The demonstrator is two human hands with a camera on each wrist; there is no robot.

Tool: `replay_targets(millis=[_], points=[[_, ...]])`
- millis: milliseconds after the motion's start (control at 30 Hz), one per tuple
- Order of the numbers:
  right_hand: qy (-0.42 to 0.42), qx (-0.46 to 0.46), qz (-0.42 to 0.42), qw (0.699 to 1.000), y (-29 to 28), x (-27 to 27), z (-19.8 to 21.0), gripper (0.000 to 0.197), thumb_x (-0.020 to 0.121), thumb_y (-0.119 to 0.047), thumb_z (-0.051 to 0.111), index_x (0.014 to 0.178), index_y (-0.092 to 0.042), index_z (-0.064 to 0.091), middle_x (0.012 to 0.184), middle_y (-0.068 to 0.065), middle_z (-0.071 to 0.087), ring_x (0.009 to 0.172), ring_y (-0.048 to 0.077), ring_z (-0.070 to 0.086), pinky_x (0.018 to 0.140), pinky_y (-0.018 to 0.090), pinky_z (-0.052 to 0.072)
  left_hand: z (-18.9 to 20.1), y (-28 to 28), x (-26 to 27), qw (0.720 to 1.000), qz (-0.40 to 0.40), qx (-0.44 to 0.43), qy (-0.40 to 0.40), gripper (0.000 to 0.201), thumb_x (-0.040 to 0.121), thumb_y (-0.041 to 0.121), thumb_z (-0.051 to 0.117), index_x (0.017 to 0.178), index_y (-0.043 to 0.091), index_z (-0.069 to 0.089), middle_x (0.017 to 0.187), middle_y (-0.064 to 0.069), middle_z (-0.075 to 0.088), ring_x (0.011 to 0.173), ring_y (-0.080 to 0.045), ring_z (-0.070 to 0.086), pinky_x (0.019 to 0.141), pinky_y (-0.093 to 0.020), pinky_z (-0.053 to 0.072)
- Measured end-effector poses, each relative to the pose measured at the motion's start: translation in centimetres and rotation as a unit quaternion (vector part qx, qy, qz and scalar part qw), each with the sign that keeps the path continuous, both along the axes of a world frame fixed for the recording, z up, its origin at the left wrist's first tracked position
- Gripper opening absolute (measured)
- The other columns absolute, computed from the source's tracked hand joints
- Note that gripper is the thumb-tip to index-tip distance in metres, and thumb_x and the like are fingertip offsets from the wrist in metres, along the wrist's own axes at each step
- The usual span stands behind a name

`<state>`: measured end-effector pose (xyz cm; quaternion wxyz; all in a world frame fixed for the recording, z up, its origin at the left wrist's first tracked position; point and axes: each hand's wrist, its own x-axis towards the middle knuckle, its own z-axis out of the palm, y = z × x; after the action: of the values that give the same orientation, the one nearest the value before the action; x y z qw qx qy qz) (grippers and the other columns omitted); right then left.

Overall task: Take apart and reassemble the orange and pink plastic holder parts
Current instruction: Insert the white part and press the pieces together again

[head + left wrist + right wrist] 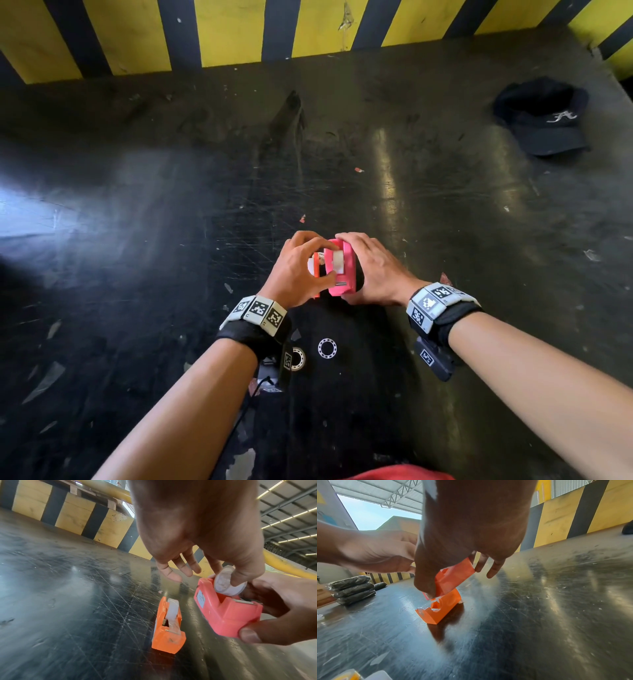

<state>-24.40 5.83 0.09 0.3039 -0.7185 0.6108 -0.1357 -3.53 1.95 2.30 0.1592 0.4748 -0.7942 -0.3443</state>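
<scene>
While the orange holder (167,627) stands untouched on the dark table (60,588) just beside and below the fingers of the left hand (197,534), that hand pinches the white tape roll (228,582) between thumb and forefinger, its other fingers spread loose, at the cradle of the pink holder (224,609). The right hand (283,608) is clamped round the pink holder's body, thumb under the front end and fingers behind, holding it clear of the table. Both holders appear light, stiff and smooth-sided, so the body is best gripped across its flat flanks, away from the metal cutter at the front, and the roll by its rim.
</scene>
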Motion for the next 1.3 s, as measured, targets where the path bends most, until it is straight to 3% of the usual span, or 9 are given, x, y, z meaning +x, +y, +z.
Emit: replay_targets(millis=[100, 233, 400, 533, 767, 900, 1033, 1167, 1300], points=[[-0.01, -0.007, 0.005, 1.0, 0.5, 0.0, 0.5, 0.117, 0.057, -0.046, 0.09, 0.155, -0.025, 0.03, 0.154, -0.002, 0.039, 0.135, 0.026, 0.047, 0.111, 0.045, 0.045, 0.0, 0.1, -0.3, 1.0, 0.011, -0.018, 0.008, 0.054, 0.072, 0.024, 0.089, 0.122, 0.03, 0.07, 0.131, 0.002, 0.054, 0.119, -0.022, 0.053, 0.101, -0.033, 0.048], [-0.036, -0.021, 0.0, 0.999, 1.1, 0.3, 1.1, 0.117, 0.058, -0.043, 0.093, 0.155, -0.021, 0.031, 0.152, 0.001, 0.043, 0.135, 0.024, 0.049, 0.112, 0.034, 0.042, 0.3, 0.3, -0.4, 1.0, 0.002, -0.017, -0.024, 0.059, 0.071, 0.026, 0.09, 0.125, 0.03, 0.069, 0.137, 0.0, 0.05, 0.125, -0.024, 0.049, 0.102, -0.032, 0.045], [-0.063, -0.028, -0.007, 0.998, 1.5, 0.4, 1.7, 0.104, 0.059, -0.042, 0.094, 0.143, -0.024, 0.034, 0.134, -0.001, 0.054, 0.117, 0.018, 0.057, 0.095, 0.028, 0.047, 0.5, 0.7, -0.4, 0.999, 0.004, -0.018, -0.046, 0.069, 0.068, 0.032, 0.091, 0.131, 0.029, 0.065, 0.142, 0.001, 0.045, 0.127, -0.024, 0.05, 0.104, -0.04, 0.05], [-0.066, -0.016, -0.008, 0.998, 1.6, 0.4, 1.9, 0.094, 0.061, -0.042, 0.094, 0.135, -0.025, 0.04, 0.128, -0.005, 0.051, 0.11, 0.014, 0.057, 0.089, 0.029, 0.047, 1.1, 0.9, -0.4, 1.0, 0.024, -0.001, 0.013, 0.071, 0.069, 0.024, 0.09, 0.13, 0.023, 0.053, 0.137, 0.002, 0.046, 0.108, -0.013, 0.06, 0.093, -0.033, 0.058], [-0.064, 0.002, -0.006, 0.998, 1.2, 0.4, 2.2, 0.093, 0.06, -0.039, 0.094, 0.135, -0.03, 0.04, 0.133, -0.007, 0.048, 0.111, 0.014, 0.055, 0.09, 0.03, 0.048, 1.4, 0.8, 0.2, 0.998, 0.005, -0.068, 0.017, 0.04, 0.077, 0.029, 0.089, 0.109, 0.018, 0.069, 0.133, -0.001, 0.056, 0.105, -0.014, 0.063, 0.086, -0.021, 0.053], [-0.06, 0.006, -0.005, 0.998, 1.1, 0.5, 2.3, 0.095, 0.059, -0.039, 0.094, 0.136, -0.031, 0.039, 0.133, -0.008, 0.047, 0.111, 0.013, 0.053, 0.088, 0.027, 0.044, 1.5, 0.5, 0.2, 0.995, -0.01, -0.097, 0.005, 0.028, 0.081, 0.031, 0.086, 0.104, 0.021, 0.074, 0.131, 0.0, 0.06, 0.113, -0.017, 0.063, 0.093, -0.029, 0.056], [-0.064, 0.001, -0.004, 0.998, 1.1, 0.4, 2.2, 0.094, 0.058, -0.039, 0.094, 0.135, -0.035, 0.039, 0.129, -0.011, 0.047, 0.11, 0.012, 0.055, 0.089, 0.026, 0.045, 1.6, 0.4, 0.0, 0.995, -0.01, -0.099, 0.009, 0.014, 0.084, 0.028, 0.082, 0.097, 0.024, 0.076, 0.126, 0.003, 0.062, 0.108, -0.017, 0.064, 0.092, -0.035, 0.057], [-0.053, 0.009, -0.005, 0.999, 1.1, 0.4, 2.1, 0.093, 0.059, -0.04, 0.094, 0.132, -0.036, 0.038, 0.124, -0.016, 0.044, 0.108, 0.01, 0.053, 0.087, 0.024, 0.041, 1.4, 0.3, 0.0, 0.996, -0.016, -0.086, -0.004, 0.008, 0.087, 0.027, 0.079, 0.094, 0.023, 0.077, 0.126, 0.004, 0.062, 0.109, -0.016, 0.063, 0.094, -0.035, 0.056], [-0.048, 0.034, -0.014, 0.998, 0.9, 0.4, 2.2, 0.088, 0.058, -0.045, 0.093, 0.126, -0.034, 0.039, 0.123, -0.009, 0.051, 0.107, 0.016, 0.058, 0.089, 0.031, 0.05, 1.6, 0.4, 0.2, 0.996, -0.057, -0.056, -0.036, 0.008, 0.088, 0.027, 0.079, 0.096, 0.025, 0.077, 0.132, 0.006, 0.057, 0.119, -0.016, 0.056, 0.097, -0.032, 0.05]])
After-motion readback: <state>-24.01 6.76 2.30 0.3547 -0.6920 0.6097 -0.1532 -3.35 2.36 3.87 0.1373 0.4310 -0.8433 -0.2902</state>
